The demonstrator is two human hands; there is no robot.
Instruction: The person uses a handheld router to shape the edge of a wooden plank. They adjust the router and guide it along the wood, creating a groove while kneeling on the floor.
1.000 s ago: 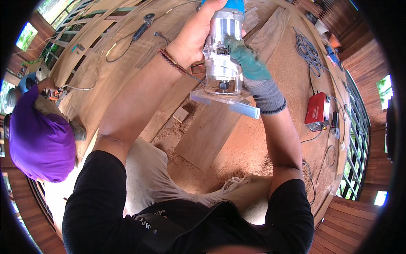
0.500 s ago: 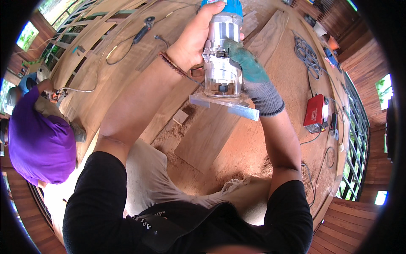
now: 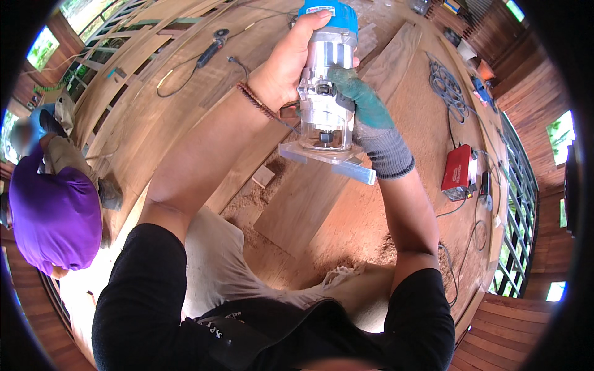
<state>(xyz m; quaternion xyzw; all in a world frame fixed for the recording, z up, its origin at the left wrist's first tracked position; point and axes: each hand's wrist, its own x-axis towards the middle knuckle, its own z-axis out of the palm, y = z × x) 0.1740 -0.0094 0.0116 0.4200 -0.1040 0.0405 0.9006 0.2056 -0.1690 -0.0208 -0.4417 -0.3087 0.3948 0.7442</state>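
Note:
Raised in front of me is a trim router (image 3: 331,55) with a blue top, a silver motor body and a clear base. Its base plate with a metal edge guide (image 3: 356,171) is at the lower end. My bare left hand (image 3: 288,59), with a braided bracelet at the wrist, wraps round the upper body, thumb on the blue part. My right hand (image 3: 365,99), in a green and grey glove, is closed against the side of the base near its clamp. The right fingertips are partly hidden behind the router.
A wooden plank (image 3: 303,204) lies amid sawdust before my legs, beside a small wood block (image 3: 263,176). An angle grinder (image 3: 212,48) rests at upper left. A red machine (image 3: 459,170) and coiled cable (image 3: 448,93) are on the right. A person in purple (image 3: 55,213) crouches at left.
The router and both hands have dropped slightly in the picture, still in the same hold. At left, the person in purple has shifted posture, the arm drawn in.

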